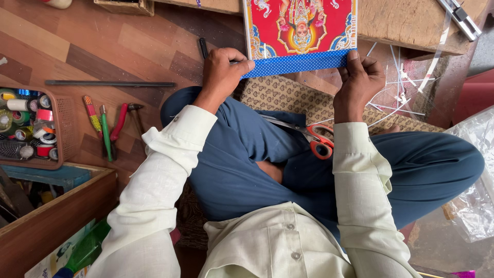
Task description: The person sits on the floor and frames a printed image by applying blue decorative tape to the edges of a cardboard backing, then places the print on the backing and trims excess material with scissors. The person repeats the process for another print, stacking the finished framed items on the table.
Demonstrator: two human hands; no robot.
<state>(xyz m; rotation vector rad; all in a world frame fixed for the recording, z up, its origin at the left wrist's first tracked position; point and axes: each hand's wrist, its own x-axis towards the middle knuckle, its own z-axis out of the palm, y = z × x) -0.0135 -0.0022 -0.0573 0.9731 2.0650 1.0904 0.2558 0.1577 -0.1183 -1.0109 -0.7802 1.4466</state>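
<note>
A red picture of a colourful figure (300, 25) lies on the floor in front of me, with a strip of blue dotted tape (298, 64) along its near edge. My left hand (222, 72) pinches the left end of the strip at the picture's corner. My right hand (360, 80) pinches the right end at the other corner. A thin black rod (204, 47) sticks out from behind my left hand. Scissors with orange handles (316, 138) rest on my lap, on my blue trousers.
A brown basket of tape rolls (27, 126) stands at left, with screwdrivers, pliers and a hammer (110, 126) beside it. A long dark bar (110, 83) lies on the wood floor. White trimmings (399, 90) lie at right near a wooden board (406, 23). A wooden box (56, 211) sits lower left.
</note>
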